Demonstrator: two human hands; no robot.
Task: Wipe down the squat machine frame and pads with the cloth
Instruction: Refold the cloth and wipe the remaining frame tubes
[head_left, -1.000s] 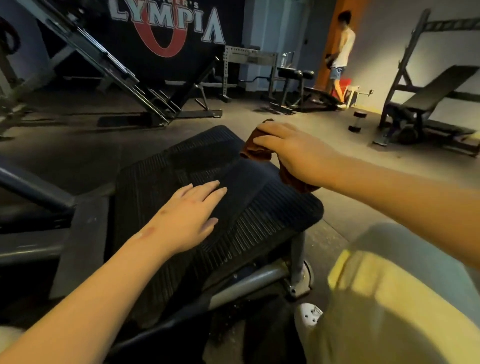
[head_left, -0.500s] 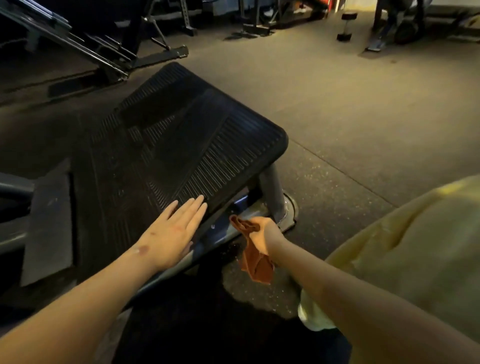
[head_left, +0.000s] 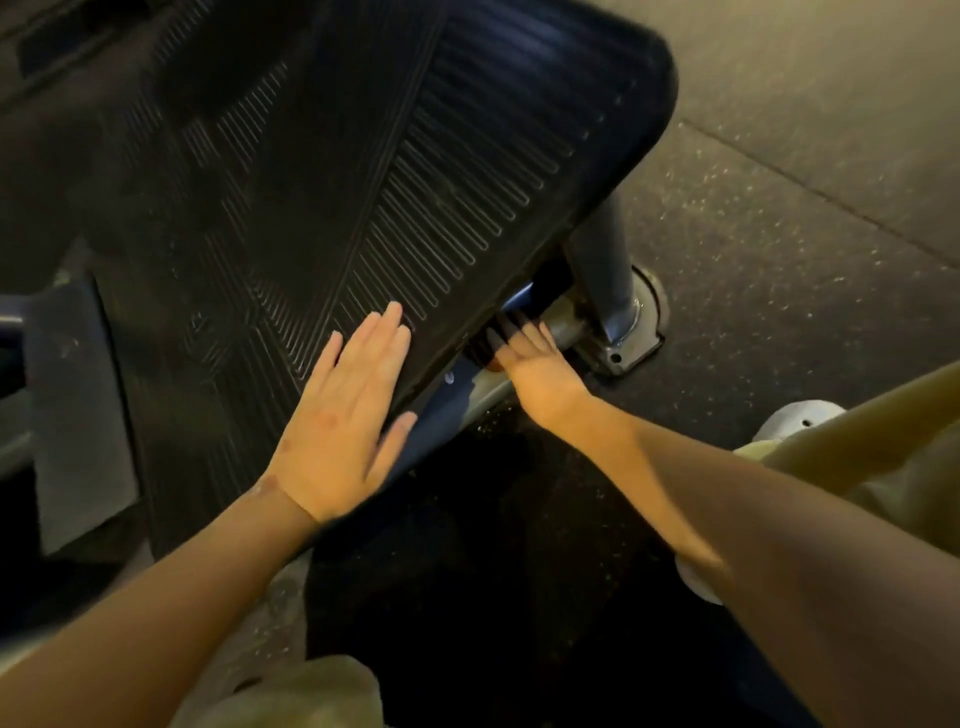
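Left hand (head_left: 337, 415): flat, palm down, fingers straight and close together, thumb splayed off the near edge. It presses on the lower right part of the ribbed black footplate (head_left: 363, 156), which tilts upward away from the camera. It holds nothing.

Just right of that hand, below the plate's edge, a grey-blue frame tube (head_left: 462, 400) runs diagonally toward the right.

Right hand (head_left: 535, 364): laid over this tube with fingers stretched forward, tips going into the shadow under the plate. Motion blur; fingers look extended, not curled.

Cloth (head_left: 492, 365): only a small reddish-brown patch shows, at the left edge of the right hand, between palm and tube. The rest is hidden beneath the hand or lost in shadow. It is well apart from the left hand.

Right of the hand, a grey upright post (head_left: 602, 249) meets a bolted base flange (head_left: 631, 345) on the speckled rubber floor (head_left: 779, 234). Far right: a white shoe (head_left: 795, 418), partly covered by a pale yellow garment (head_left: 883, 410).
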